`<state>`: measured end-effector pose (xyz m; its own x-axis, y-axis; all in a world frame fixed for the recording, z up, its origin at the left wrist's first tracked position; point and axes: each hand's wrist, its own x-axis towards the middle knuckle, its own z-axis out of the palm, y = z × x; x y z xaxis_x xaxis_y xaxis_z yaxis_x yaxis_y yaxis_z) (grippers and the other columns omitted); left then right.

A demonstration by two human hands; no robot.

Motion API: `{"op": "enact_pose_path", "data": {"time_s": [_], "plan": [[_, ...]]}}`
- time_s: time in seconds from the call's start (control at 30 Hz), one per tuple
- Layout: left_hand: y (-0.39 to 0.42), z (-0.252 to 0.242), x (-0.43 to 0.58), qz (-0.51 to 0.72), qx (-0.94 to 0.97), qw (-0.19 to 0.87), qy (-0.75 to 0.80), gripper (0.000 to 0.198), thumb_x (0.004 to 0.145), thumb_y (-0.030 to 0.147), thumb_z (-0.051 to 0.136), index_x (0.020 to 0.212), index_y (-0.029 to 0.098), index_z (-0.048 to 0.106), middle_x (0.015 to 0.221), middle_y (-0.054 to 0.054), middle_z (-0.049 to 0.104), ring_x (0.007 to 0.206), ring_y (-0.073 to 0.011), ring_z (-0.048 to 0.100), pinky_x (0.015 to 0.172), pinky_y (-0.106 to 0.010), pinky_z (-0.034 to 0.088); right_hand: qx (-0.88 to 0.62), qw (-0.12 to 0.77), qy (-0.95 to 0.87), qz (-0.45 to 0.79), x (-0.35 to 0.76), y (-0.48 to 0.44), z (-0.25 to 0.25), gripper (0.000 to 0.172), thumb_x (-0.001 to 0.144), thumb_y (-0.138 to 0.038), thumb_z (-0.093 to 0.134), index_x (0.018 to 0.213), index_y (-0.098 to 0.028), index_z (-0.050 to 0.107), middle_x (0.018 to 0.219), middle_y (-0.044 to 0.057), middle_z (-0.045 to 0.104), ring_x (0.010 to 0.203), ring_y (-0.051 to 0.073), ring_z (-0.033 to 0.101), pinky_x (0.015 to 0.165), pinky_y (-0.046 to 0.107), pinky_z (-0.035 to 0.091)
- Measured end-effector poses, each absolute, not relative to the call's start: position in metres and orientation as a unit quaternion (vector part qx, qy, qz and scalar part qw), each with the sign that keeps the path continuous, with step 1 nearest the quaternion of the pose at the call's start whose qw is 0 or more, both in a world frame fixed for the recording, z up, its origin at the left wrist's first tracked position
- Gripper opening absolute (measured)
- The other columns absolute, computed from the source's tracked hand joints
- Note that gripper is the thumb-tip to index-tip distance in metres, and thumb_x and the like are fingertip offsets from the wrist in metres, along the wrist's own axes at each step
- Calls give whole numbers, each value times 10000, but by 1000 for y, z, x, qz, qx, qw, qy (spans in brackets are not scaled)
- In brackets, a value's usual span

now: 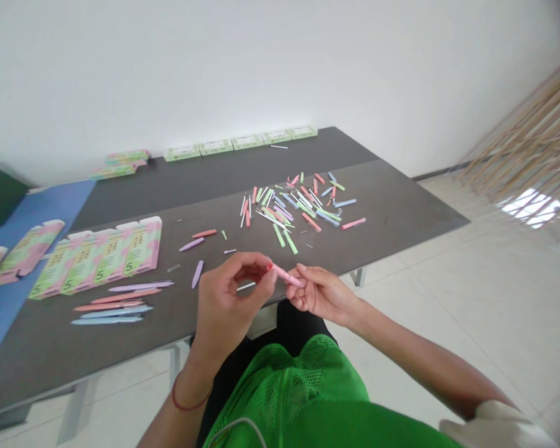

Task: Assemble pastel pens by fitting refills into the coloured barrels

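Note:
A pink pen barrel is held between my two hands above the table's front edge. My left hand has thumb and index finger closed at its upper-left end, where a darker red opening shows. My right hand pinches the lower-right end, its other fingers curled beneath. Just left of my left hand lies a loose purple pen part. Beyond the hands spreads a pile of pen parts in pink, green, blue and purple, mixed with white refills.
Several assembled-looking pens lie in a row at front left. Behind them are flat printed cartons. Green boxes line the table's back edge by the wall. A blue surface and a dark green box are at far left.

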<state>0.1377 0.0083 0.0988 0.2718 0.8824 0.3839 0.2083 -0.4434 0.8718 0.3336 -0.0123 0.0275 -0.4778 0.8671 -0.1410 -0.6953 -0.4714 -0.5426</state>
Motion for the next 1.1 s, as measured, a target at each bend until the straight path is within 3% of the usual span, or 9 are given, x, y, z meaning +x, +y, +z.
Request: {"op": "enact_pose_path", "data": {"time_s": [0.37,0.47,0.57,0.87,1.1], "plan": [[31,91,138,458,614,490,416,191,837,304,802,894,144,713,829,-44,757,742,-140,718,730,-235,597,-236,456,-251,821,329,-14,32,343,924,-385,758,1002,-51,771,924,162,824,708,176,793,641,209,636],[33,88,140,465,602,504,408,241,830,306,814,974,153,695,869,-55,780,785,-160,748,736,-243,612,-241,460,-251,817,327,-15,33,297,902,-336,787,1004,-58,771,913,146,825,704,163,790,652,202,635],[32,86,142,487,604,490,398,260,839,292,813,1034,170,692,904,-53,793,820,-172,768,769,-259,627,-242,461,-241,819,326,-14,35,285,878,-329,813,986,-68,772,868,125,823,682,161,786,638,202,632],[29,88,143,504,654,390,408,98,863,234,787,914,162,745,857,-25,787,775,-149,764,767,-232,631,-249,459,-231,821,323,-15,36,317,867,-353,830,1027,-85,778,948,121,827,731,156,789,658,197,626],[32,94,137,449,724,362,378,42,892,215,749,911,180,733,861,-6,765,767,-126,730,769,-217,599,-262,465,-183,825,315,-12,24,337,775,-337,915,968,-97,778,864,82,821,690,108,767,688,165,616]]}}
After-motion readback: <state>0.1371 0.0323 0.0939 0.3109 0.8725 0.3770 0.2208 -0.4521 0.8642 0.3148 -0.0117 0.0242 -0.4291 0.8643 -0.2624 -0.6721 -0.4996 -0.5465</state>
